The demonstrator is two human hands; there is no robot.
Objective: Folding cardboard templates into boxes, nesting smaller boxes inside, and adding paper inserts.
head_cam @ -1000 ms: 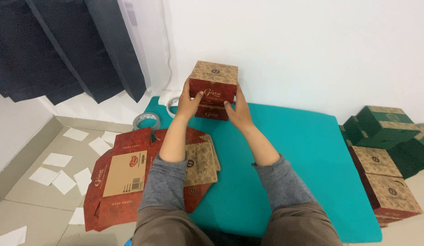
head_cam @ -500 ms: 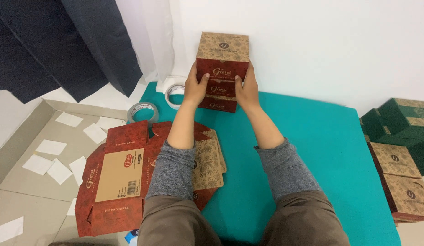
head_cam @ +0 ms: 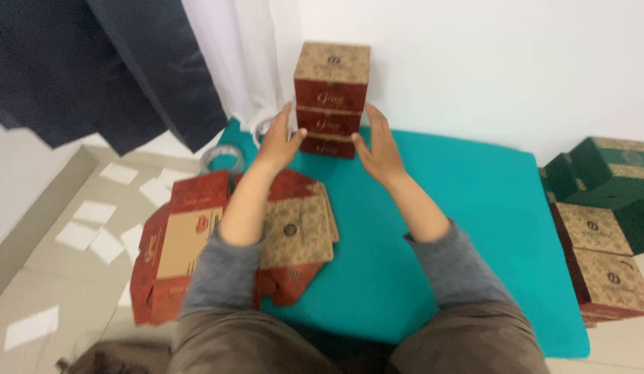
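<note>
Both hands have let go of the tall stack of red and brown cardboard boxes, so now the left hand and right hand sit open, fingers apart, just beside its bottom box on the teal mat.

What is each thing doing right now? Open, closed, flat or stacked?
Red-and-tan boxes: closed, stacked upright by the wall.
Left hand: open, touching the stack's left side.
Right hand: open, beside the stack.
Flat cartons: unfolded, lying flat.
Tape rolls: lying flat.
Green boxes: closed, piled.
</note>
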